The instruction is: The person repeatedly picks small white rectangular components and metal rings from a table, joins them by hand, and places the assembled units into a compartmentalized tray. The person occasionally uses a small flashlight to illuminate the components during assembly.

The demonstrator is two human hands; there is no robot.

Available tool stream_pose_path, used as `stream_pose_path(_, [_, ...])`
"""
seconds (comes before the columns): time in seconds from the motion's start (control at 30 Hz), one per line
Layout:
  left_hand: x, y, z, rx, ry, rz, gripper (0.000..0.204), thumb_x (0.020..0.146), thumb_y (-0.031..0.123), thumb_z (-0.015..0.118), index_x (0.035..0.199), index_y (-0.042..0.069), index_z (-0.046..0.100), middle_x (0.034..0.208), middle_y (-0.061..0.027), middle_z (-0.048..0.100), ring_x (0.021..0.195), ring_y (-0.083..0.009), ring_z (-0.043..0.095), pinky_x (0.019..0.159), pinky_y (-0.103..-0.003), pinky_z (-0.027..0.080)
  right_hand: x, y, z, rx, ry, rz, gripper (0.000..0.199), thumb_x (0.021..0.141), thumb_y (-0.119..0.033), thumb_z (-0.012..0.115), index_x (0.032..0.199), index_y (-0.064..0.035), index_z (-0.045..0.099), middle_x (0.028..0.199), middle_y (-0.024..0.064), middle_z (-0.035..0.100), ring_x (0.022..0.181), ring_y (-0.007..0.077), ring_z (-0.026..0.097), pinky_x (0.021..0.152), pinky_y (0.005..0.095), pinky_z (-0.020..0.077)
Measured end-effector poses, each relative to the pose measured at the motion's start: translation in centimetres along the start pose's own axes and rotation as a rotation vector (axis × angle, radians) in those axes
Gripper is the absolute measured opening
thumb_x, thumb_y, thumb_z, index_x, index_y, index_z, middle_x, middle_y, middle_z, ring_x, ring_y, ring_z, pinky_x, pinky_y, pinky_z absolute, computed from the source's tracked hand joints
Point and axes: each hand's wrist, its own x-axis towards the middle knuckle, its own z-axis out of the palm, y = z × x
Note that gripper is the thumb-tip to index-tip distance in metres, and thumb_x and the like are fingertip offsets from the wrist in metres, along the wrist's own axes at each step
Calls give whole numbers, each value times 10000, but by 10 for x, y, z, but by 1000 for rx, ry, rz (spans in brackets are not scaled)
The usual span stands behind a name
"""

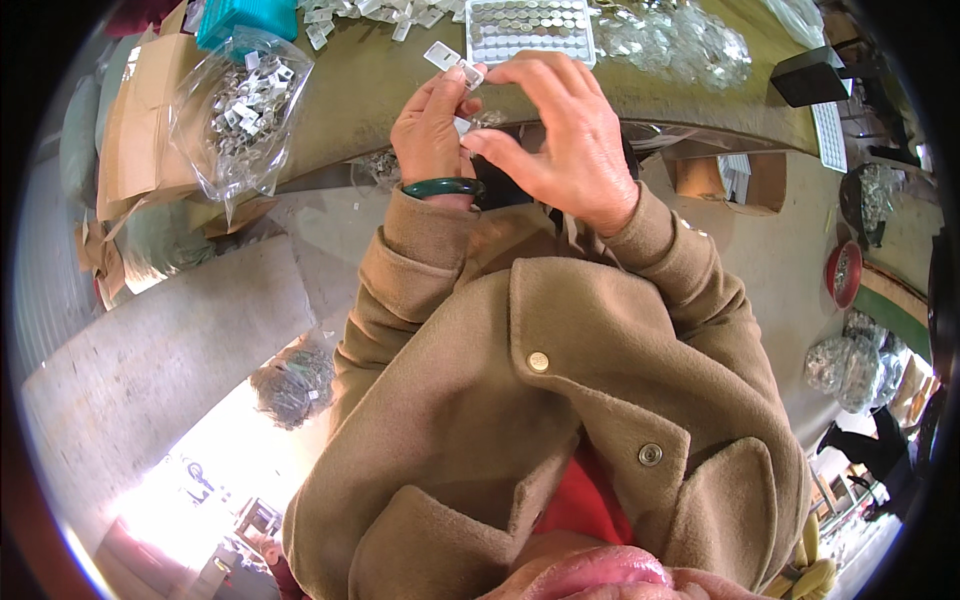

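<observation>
My left hand [432, 130], with a dark green bangle [445, 187] at its wrist, is closed in a pinch on small white plastic pieces. One flat rectangular white piece [441, 56] with a dark slot juts out beyond the fingertips. Another white piece [471, 75] sits at the thumb and forefinger. My right hand [570, 140] is close beside it, thumb and forefinger apart, the forefinger tip touching or nearly touching the piece. Just past the hands lies a white tray [530, 52] with rows of round silvery discs.
Loose white plastic pieces [400, 15] and a heap of clear pieces [680, 45] cover the table's far side. A clear bag of white pieces [245, 115] lies left, by a cardboard box [150, 120]. A black stand-like object [808, 77] is at the right edge.
</observation>
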Motion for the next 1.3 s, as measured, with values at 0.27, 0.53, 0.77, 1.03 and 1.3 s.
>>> stream_pose_path(0.27, [-7, 9, 3, -29, 55, -99, 182, 910, 182, 651, 1051, 70, 674, 1037, -49, 716, 710, -61, 508, 491, -199, 399, -5, 13, 14, 118, -17, 176, 84, 858, -108, 641, 914, -52, 613, 713, 123, 600, 685, 313, 606, 625, 390, 486])
stream_pose_path(0.53, [-4, 13, -2, -122, -25, -241, 227, 898, 186, 633, 1081, 52, 643, 1025, -81, 710, 691, -64, 502, 474, -195, 383, -12, 21, 24, 434, -5, 487, 71, 959, -77, 577, 964, -7, 589, 784, 14, 573, 721, 77, 504, 663, 234, 450])
stream_pose_path(0.77, [-4, 21, -7, -146, -100, -402, 297, 927, 174, 595, 1191, 38, 583, 1118, -113, 684, 607, -35, 503, 439, -172, 362, -12, 31, 25, 425, 20, 450, 81, 922, -98, 619, 944, -21, 610, 673, 94, 586, 603, 138, 530, 590, 293, 467])
stream_pose_path(1.03, [3, 21, -15, -572, -133, -730, 193, 954, 134, 580, 1115, 28, 601, 1144, -116, 668, 775, -59, 660, 425, -135, 442, -13, 32, 19, 230, 57, 259, 64, 917, -64, 604, 961, -19, 616, 783, 118, 616, 681, 214, 597, 643, 307, 488])
stream_pose_path(1.3, [12, 11, -7, -297, -121, -537, 260, 934, 193, 646, 1135, 30, 623, 1096, -83, 672, 966, -115, 669, 510, -125, 505, -5, 47, -3, 157, -37, 101, 93, 863, -91, 659, 930, -33, 687, 845, 122, 658, 755, 293, 641, 684, 354, 518])
